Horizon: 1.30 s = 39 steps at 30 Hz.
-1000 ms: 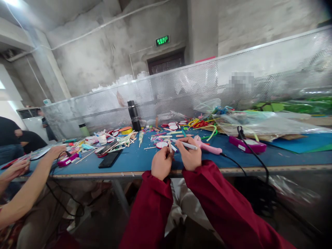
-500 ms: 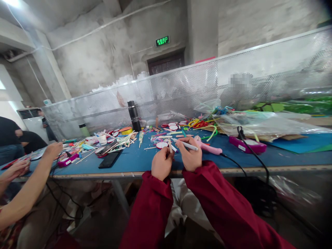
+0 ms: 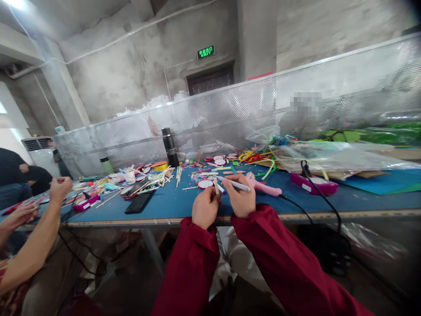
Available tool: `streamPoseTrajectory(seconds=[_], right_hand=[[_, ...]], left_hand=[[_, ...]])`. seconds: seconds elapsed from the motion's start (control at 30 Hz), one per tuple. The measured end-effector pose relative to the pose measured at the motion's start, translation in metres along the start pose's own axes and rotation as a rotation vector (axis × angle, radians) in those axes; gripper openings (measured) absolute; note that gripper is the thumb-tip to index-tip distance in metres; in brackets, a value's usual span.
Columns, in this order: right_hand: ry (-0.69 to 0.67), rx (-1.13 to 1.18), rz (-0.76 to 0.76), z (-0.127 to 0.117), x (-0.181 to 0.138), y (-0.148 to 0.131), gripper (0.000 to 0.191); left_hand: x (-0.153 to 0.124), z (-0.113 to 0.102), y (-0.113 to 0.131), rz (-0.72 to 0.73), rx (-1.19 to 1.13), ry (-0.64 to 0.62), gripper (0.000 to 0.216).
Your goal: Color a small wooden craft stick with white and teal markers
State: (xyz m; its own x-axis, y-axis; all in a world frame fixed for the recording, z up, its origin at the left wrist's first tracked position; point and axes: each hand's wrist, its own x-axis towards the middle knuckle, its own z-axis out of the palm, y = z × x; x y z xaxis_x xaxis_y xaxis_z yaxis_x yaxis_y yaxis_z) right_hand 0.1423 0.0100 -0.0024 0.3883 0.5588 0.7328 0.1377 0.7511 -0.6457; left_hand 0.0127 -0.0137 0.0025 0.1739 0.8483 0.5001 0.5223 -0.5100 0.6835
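At the front edge of the blue table (image 3: 177, 202), my left hand (image 3: 204, 208) pinches a flat wooden craft stick (image 3: 215, 184) held upright. A marker pen (image 3: 239, 184) with a pale barrel is gripped in my right hand (image 3: 242, 199), its tip pointing left toward the upper part of the stick. Whether the tip touches the wood I cannot tell. Just right of my right hand lies a pink glue gun (image 3: 267, 189) with a black cord. Several more markers and sticks are scattered behind my hands, with a white round piece (image 3: 205, 184) close by.
A black phone (image 3: 140, 202) lies left of my hands, near a heap of sticks (image 3: 154, 182). Behind stands a black bottle (image 3: 170, 148) before a perforated metal screen (image 3: 223, 114). A purple box (image 3: 314, 183) sits at right. A co-worker's arm (image 3: 39, 245) reaches over the table at left.
The co-worker's raised hand at left has moved further left and slightly up. My own hands, with the stick and marker, have hardly moved.
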Motion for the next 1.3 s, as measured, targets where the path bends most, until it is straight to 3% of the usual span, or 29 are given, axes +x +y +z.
streamPoseTrajectory(seconds=[1.3], right_hand=[[-0.009, -0.032, -0.036, 0.0005, 0.0004, -0.0051, 0.020]], left_hand=[[-0.0004, -0.0014, 0.0024, 0.000, 0.029, -0.015, 0.010]])
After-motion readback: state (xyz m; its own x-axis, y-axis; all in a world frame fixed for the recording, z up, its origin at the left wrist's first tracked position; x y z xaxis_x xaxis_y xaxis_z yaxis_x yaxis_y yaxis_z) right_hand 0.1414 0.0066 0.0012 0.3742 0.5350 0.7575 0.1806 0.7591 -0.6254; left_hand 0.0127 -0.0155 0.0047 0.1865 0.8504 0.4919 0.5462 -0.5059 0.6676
